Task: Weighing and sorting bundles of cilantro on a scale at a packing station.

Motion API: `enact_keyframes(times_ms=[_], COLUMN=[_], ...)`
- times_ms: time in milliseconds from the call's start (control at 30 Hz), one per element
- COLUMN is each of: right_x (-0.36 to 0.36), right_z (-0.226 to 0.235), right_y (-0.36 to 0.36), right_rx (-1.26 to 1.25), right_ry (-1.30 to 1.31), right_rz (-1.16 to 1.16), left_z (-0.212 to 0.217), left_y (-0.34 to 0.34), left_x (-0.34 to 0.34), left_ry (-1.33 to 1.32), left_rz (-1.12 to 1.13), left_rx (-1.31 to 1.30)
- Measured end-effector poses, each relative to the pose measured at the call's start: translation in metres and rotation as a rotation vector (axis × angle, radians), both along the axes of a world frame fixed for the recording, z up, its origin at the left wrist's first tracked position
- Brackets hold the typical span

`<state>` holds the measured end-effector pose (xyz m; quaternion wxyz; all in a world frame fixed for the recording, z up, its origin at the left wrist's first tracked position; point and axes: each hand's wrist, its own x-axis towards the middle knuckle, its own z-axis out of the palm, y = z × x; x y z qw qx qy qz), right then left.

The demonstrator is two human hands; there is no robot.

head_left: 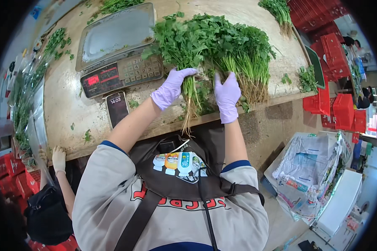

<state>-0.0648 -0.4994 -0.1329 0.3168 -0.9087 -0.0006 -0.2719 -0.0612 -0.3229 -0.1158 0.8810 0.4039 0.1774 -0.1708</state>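
Note:
Both my hands wear thin purple gloves. My left hand (172, 89) is closed round a bunch of coriander (179, 42), its leaves pointing away from me and its pale roots hanging over the near table edge. Just right of it, my right hand (227, 96) is at the stems of a larger coriander pile (249, 48), fingers curled in on a few stems; its palm side is hidden. The pile's leaves lie against those of the held bunch, and its brown roots point towards me.
A digital scale (120, 75) with a metal pan stands left on the wooden table (65, 119), a phone (117, 108) before it. More coriander (279, 14) lies far right. A co-worker's gloved hand (59, 159) rests at the left edge. Red crates (334, 54) and a newspaper-lined box (308, 167) stand right.

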Motion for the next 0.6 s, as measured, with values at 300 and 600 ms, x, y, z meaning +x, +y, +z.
enact_keyframes(times_ms=[300, 600], right_x=[0.005, 0.000], right_z=[-0.031, 0.012], right_y=[0.012, -0.017], right_rx=[0.215, -0.599], right_ry=[0.484, 0.126], right_rz=[0.201, -0.101], left_z=[-0.028, 0.035], left_y=[-0.005, 0.100], left_x=[0.007, -0.049], left_ry=[-0.145, -0.555], left_rz=[0.101, 0.470], left_rx=[0.346, 1.375])
